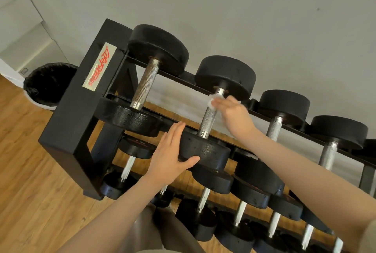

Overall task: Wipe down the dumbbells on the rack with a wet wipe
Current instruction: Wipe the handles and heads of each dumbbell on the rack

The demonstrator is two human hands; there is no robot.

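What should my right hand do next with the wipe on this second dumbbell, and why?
Probably slide the right hand down the handle toward the near weight head. The wet wipe sits pinched around the handle's upper end, so most of the knurled metal below it looks not yet covered. The left hand already rests flat against the near head, steadying it.

A single head-worn camera looks forward and down, tilted, close above the top tier of a black dumbbell rack (67, 118). The rack's left end sits nearest, against a grey wall (223, 8).
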